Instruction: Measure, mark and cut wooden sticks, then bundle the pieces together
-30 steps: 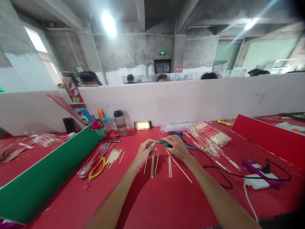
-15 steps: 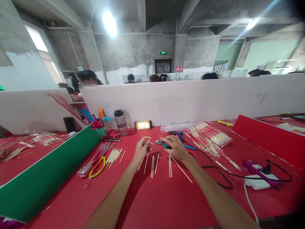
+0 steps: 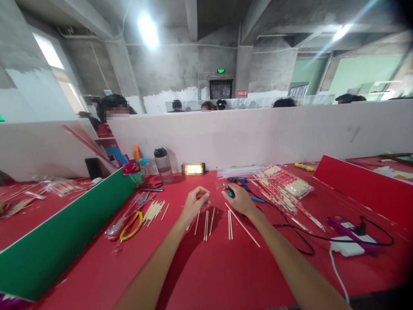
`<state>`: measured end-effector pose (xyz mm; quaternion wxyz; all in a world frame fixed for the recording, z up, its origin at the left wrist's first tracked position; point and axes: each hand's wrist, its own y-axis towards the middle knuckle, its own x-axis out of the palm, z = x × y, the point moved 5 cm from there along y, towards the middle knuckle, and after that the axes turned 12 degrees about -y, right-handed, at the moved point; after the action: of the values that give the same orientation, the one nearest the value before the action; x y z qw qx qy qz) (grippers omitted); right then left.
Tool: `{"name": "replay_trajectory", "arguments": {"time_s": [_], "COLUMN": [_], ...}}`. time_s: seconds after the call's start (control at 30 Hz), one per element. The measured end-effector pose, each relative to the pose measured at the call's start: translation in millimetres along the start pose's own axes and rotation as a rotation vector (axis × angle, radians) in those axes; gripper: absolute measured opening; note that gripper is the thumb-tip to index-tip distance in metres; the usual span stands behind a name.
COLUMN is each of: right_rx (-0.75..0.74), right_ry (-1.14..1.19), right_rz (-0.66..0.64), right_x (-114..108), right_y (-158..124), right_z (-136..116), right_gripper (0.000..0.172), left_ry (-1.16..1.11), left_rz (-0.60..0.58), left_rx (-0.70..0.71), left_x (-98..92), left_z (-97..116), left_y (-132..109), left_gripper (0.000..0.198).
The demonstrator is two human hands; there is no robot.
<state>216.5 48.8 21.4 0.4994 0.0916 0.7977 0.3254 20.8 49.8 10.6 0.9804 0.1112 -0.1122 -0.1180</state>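
Observation:
My right hand (image 3: pixel 241 200) is wrapped round a pair of pliers (image 3: pixel 229 192) with teal handles, their metal jaws pointing up and left. Facing it, my left hand (image 3: pixel 195 204) has its fingers curled in towards the thumb; whatever sits between them is too small to make out. Below and between both hands, several thin wooden sticks (image 3: pixel 205 225) lie in loose rows on the red table (image 3: pixel 206 271). One longer stick (image 3: pixel 244 227) slants away under my right wrist. A bunch of short sticks (image 3: pixel 154 212) rests left of my left hand.
Yellow-handled scissors (image 3: pixel 131 228) lie by a green divider (image 3: pixel 74 228). A water bottle (image 3: pixel 164 167) and a lit phone (image 3: pixel 193 168) stand at the white partition (image 3: pixel 258 131). Wrapped stick packs (image 3: pixel 287 183), black cables and a purple power strip (image 3: pixel 350 228) are on the right.
The pliers have turned from pointing left to pointing more upward, and my right hand has closed further round them. My left hand has shifted slightly right, its fingers curling in.

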Motion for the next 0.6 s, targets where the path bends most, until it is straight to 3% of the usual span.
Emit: {"name": "replay_trajectory", "arguments": {"time_s": [0.27,0.4,0.6], "right_rx": [0.152,0.203,0.202], "right_ry": [-0.436,-0.466,-0.405], "right_rz": [-0.31,-0.434,-0.464], "right_x": [20,32,36], "right_y": [-9,-16,-17], "right_z": [33,50,51], "right_gripper": [0.031,0.033,0.033], "left_ry": [0.137,0.143,0.061], "left_rz": [-0.032,-0.031,-0.033], "left_rx": [0.098,0.099,0.042], "left_x": [3.5,1.5,1.0], "left_z": [10,8,5], "left_y": [-2,-1,-1], "left_gripper": [0.025,0.023,0.028]}}
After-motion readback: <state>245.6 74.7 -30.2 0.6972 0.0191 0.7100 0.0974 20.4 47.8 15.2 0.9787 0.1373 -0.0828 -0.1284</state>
